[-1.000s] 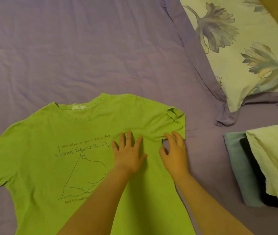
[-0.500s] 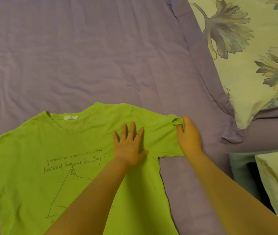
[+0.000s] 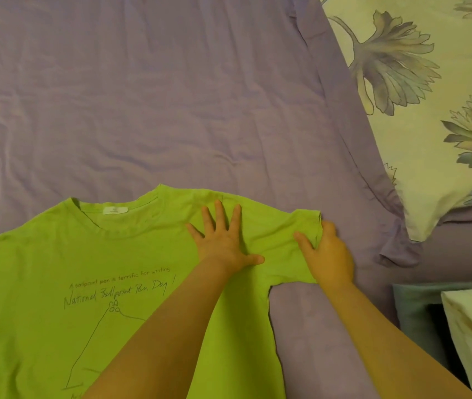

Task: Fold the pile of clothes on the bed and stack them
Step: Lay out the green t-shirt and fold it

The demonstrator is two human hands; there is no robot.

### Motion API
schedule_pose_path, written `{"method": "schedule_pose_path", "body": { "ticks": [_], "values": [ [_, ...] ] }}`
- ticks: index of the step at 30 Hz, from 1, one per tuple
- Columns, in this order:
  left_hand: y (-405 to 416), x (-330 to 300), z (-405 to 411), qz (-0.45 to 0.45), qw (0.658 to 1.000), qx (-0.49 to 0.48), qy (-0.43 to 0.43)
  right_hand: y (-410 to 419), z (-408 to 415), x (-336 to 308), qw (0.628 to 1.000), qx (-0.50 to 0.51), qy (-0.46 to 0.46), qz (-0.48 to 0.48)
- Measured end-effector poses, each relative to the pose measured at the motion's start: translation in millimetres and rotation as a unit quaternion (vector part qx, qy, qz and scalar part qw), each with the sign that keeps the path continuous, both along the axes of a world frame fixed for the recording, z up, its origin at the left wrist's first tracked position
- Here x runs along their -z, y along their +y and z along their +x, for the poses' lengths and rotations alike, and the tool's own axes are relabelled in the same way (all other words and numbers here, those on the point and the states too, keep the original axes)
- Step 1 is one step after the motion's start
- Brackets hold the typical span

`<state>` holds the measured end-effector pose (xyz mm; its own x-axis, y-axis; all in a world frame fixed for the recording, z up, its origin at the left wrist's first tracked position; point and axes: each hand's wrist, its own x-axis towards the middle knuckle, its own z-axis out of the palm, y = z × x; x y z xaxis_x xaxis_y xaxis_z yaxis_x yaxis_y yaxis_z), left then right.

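the lime green t-shirt [image 3: 56, 283] lies face up on the purple bed sheet [image 3: 142, 96]. the left hand [image 3: 223, 243] presses flat near its shoulder, fingers [image 3: 219, 213] spread. just right of them, the right hand [image 3: 326, 254] pinches the sleeve hem [image 3: 316, 226] between thumb and fingers. folded clothes [image 3: 464, 326] sit well right.

Purple-sheeted bed [image 3: 142, 96] bears green T-shirt [image 3: 42, 269], floral pillow [image 3: 430, 139], folded stack [image 3: 459, 326].

Shirt [image 3: 56, 254]: showing lime green, dark handwritten lettering, line drawing.
Sheet [image 3: 142, 96]: showing plain lilac.
Pillow [image 3: 418, 133]: showing cream, grey-blue leaf print, lilac border.
Stack [image 3: 413, 309]: showing teal, black, pale yellow.
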<state>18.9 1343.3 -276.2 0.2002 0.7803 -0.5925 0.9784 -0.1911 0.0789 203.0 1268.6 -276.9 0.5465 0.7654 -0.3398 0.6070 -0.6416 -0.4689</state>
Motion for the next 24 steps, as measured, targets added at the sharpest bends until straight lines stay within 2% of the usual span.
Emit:
{"method": "schedule_pose_path", "body": {
  "ticks": [3,5,6,7,8,9,10,11,12,13,15,16,19,21,24],
  "values": [
    [-4,-10,0,0.016,0.999,-0.026,-0.045,-5,-5,-4,0.998,0.013,0.060,0.028],
    [-14,-20,-1,0.095,0.980,-0.078,-0.156,-3,-14,-14,0.991,0.009,0.100,0.092],
    [-20,-26,-2,0.112,0.957,-0.135,-0.230,-1,-22,-20,0.986,-0.008,0.116,0.120],
    [-24,-32,-3,0.085,0.918,-0.223,-0.316,2,-32,-26,0.981,-0.030,0.132,0.141],
    [-28,-41,-4,0.002,0.851,-0.335,-0.404,5,-45,-32,0.975,-0.058,0.150,0.151],
    [-31,-52,-7,-0.106,0.755,-0.440,-0.474,6,-59,-39,0.970,-0.092,0.172,0.144],
    [-33,-58,-13,-0.197,0.669,-0.505,-0.508,6,-75,-44,0.963,-0.128,0.203,0.121],
    [-33,-61,-21,-0.258,0.612,-0.533,-0.524,3,-90,-48,0.954,-0.160,0.240,0.087],
    [-33,-61,-29,-0.286,0.597,-0.536,-0.523,-1,-103,-50,0.942,-0.186,0.273,0.057],
    [-33,-61,-36,-0.291,0.605,-0.532,-0.517,-6,-113,-50,0.935,-0.200,0.290,0.043],
    [-37,-59,-50,-0.233,0.660,-0.512,-0.498,-17,-124,-48,0.942,-0.183,0.274,0.071],
    [-38,-56,-56,-0.200,0.677,-0.504,-0.498,-22,-125,-46,0.953,-0.152,0.243,0.094],
    [-39,-50,-68,-0.157,0.693,-0.472,-0.522,-32,-122,-42,0.980,-0.099,0.123,0.125],
    [-43,-48,-75,-0.132,0.711,-0.435,-0.537,-32,-121,-40,0.983,-0.142,0.050,0.101],
    [-52,-43,-87,-0.108,0.734,-0.381,-0.552,-27,-127,-34,0.970,-0.238,-0.035,0.024]
  ]
}}
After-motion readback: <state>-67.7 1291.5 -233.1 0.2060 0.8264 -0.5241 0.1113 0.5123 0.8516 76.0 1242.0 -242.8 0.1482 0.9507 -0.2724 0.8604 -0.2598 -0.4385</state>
